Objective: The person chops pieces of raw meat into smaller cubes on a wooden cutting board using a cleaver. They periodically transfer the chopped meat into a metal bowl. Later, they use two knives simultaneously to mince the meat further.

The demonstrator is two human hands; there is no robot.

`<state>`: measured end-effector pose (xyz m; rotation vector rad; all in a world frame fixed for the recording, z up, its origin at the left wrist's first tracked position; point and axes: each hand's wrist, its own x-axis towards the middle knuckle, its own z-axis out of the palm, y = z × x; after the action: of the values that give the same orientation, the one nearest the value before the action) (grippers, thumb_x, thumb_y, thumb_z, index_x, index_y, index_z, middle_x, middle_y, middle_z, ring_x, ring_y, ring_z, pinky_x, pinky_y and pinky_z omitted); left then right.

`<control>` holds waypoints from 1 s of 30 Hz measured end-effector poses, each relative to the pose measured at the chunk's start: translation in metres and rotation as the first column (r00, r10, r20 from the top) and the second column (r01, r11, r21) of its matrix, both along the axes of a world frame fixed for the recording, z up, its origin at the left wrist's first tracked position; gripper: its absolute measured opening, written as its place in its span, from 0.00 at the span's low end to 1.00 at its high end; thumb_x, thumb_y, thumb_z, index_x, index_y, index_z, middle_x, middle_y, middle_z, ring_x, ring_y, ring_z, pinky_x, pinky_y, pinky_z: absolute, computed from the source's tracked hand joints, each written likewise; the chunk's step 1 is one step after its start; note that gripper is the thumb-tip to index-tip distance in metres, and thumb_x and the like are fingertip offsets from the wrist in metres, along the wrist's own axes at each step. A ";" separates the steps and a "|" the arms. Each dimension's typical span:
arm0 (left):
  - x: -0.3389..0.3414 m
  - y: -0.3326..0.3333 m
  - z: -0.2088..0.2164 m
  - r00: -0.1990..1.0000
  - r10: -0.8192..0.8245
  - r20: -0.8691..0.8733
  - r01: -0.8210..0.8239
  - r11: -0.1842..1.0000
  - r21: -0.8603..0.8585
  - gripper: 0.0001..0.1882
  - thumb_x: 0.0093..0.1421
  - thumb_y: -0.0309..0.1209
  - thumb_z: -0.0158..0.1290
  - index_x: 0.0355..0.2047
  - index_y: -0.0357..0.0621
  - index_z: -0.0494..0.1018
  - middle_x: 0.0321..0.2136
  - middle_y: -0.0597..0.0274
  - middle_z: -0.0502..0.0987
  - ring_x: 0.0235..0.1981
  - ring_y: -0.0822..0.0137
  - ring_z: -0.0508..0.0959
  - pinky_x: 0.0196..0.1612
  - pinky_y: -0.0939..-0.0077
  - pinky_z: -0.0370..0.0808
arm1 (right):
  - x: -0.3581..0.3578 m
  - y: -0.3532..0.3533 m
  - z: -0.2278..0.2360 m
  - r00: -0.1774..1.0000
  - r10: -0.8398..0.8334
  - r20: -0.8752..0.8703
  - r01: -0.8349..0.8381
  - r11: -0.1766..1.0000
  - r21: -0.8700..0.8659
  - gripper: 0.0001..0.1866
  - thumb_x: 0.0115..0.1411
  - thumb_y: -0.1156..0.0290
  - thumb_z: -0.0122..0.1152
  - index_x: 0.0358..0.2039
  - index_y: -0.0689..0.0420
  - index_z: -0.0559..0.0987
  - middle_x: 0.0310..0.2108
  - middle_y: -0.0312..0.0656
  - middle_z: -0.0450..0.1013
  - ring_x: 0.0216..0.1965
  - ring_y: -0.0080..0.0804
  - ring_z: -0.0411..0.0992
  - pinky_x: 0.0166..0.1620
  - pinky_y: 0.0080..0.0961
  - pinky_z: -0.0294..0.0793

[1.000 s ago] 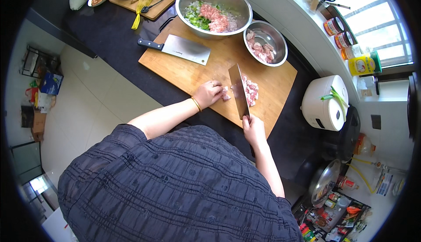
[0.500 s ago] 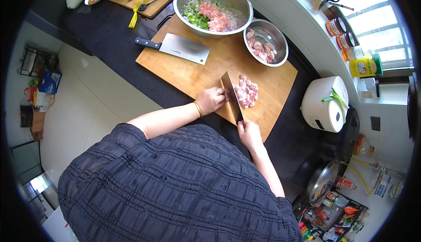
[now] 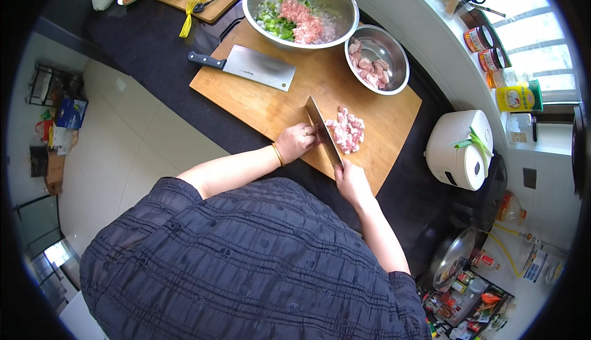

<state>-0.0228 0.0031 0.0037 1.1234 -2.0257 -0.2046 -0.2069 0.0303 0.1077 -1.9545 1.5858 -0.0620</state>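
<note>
My right hand (image 3: pixel 353 183) grips the handle of a cleaver (image 3: pixel 322 129), its blade standing on edge over the wooden cutting board (image 3: pixel 385 133). Close against the blade's left side, my left hand (image 3: pixel 294 143) has its fingers curled and pressed together; whatever they hold is hidden. Diced pink meat (image 3: pixel 348 132) lies in a small heap just right of the blade. A second cleaver (image 3: pixel 261 68) with a black handle rests flat on the board, farther off and to the left.
Beyond the board stand a large steel bowl (image 3: pixel 341 7) of minced meat and chopped greens and a smaller steel bowl (image 3: pixel 401 63) with meat chunks. A white rice cooker (image 3: pixel 452 149) with scallion pieces on its lid is at the right. Farther left lies another board (image 3: pixel 218 10).
The cleaver's far end has shifted slightly left and away, and my right hand has moved a little away from me. My left hand stays almost in place.
</note>
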 end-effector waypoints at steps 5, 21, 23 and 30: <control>0.001 -0.003 -0.001 0.999 -0.023 0.024 0.023 0.999 -0.022 0.05 0.45 0.31 0.56 0.20 0.45 0.72 0.25 0.65 0.73 0.26 0.66 0.73 0.29 0.76 0.72 | 0.008 -0.011 -0.005 0.999 0.018 0.027 -0.016 0.999 -0.052 0.11 0.55 0.68 0.48 0.25 0.65 0.71 0.20 0.60 0.69 0.27 0.56 0.70 0.33 0.44 0.69; 0.001 -0.010 -0.002 0.998 -0.054 -0.011 0.053 0.994 -0.096 0.04 0.41 0.29 0.55 0.20 0.47 0.72 0.23 0.68 0.72 0.25 0.69 0.73 0.29 0.78 0.72 | 0.002 -0.009 -0.004 0.997 -0.029 0.072 0.027 0.999 0.029 0.10 0.54 0.70 0.48 0.29 0.65 0.72 0.25 0.60 0.70 0.31 0.57 0.70 0.34 0.42 0.69; 0.005 -0.013 -0.004 0.998 -0.058 0.001 0.058 0.996 -0.062 0.05 0.41 0.29 0.55 0.20 0.47 0.72 0.23 0.67 0.72 0.25 0.68 0.72 0.29 0.78 0.72 | 0.021 -0.033 -0.032 0.995 -0.011 0.095 0.017 0.998 -0.063 0.10 0.54 0.70 0.47 0.30 0.65 0.71 0.25 0.60 0.70 0.31 0.56 0.70 0.34 0.42 0.69; 0.009 -0.013 -0.005 0.996 -0.053 0.075 0.057 0.997 -0.043 0.06 0.40 0.29 0.56 0.21 0.45 0.72 0.24 0.66 0.73 0.26 0.67 0.73 0.29 0.76 0.73 | -0.013 0.002 -0.019 0.998 -0.033 0.055 0.030 0.999 0.043 0.10 0.54 0.70 0.48 0.30 0.65 0.71 0.24 0.61 0.69 0.31 0.57 0.70 0.34 0.43 0.69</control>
<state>-0.0142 -0.0097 -0.0016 1.0620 -2.1179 -0.1466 -0.2197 0.0327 0.0884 -1.8797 1.5697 -0.0942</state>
